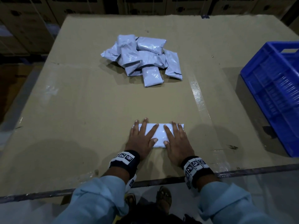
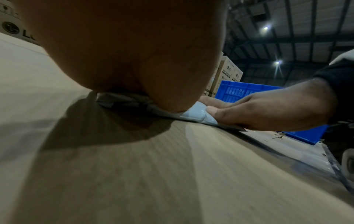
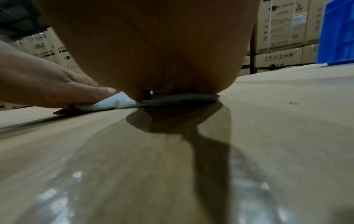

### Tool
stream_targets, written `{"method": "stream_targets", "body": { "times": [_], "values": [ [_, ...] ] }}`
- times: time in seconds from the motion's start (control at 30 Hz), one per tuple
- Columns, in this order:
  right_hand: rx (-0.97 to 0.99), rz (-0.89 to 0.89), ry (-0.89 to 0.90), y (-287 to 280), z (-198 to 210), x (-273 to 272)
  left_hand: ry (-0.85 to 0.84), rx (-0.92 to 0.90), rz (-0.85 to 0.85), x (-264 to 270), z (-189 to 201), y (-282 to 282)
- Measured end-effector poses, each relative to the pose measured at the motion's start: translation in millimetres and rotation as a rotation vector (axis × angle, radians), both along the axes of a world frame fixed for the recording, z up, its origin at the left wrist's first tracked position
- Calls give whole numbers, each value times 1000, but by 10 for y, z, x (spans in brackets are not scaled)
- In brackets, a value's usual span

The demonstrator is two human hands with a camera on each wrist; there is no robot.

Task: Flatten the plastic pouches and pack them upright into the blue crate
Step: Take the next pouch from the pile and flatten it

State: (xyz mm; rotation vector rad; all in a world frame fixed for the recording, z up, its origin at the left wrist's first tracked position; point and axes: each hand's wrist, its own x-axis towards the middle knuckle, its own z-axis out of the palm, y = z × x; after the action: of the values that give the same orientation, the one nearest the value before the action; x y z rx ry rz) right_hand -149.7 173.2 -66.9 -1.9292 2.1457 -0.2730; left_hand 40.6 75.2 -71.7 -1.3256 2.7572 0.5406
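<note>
Now we've both hands, left hand [image 1: 141, 137] and right hand [image 1: 176, 138], spread flat on one pouch [image 1: 159, 135] near the worktop [image 1: 80, 110] edge; press outward evenly. Pile of pouches [image 1: 142, 57] waits beyond; blue crate [image 1: 265, 88] far right.

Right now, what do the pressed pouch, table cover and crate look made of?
Pouch under both hands: thin glossy grey plastic film, by its highlights and creases. Table cover: matte brown corrugated cardboard, joined with clear tape. Blue crate: rigid moulded plastic, by its slotted walls.
</note>
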Motion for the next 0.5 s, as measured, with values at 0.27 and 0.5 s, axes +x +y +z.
{"method": "stream_targets", "body": {
  "times": [0.27, 0.5],
  "values": [
    [79, -56, -28, -45, -45, -24, -99, 18, 58, -7, 96, -3],
    [129, -165, -106, -124, -64, -13, -104, 39, 143, 5, 129, -49]
  ]
}}
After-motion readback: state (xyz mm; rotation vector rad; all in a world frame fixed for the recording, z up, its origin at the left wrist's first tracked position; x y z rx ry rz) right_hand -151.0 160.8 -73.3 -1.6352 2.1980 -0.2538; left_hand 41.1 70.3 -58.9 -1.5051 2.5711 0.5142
